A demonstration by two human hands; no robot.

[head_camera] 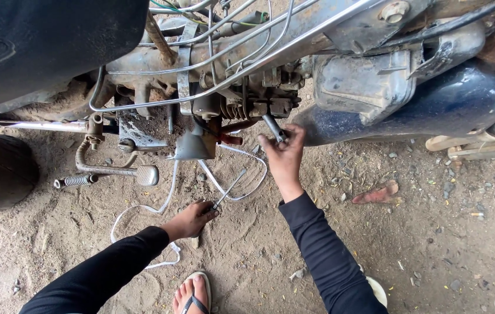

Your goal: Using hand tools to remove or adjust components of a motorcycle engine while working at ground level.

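Gripping a slim metal screwdriver angling up-right, the left hand is resting on dirt; the right hand is clasping a grey socket wrench pointing up-left into the engine, white cord looping between.

One motorcycle, two hands, one screwdriver.

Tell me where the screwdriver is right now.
In the head view, the screwdriver is in the left hand, low over the dirt ground, its tip pointing up toward the white cord below the motorcycle engine.
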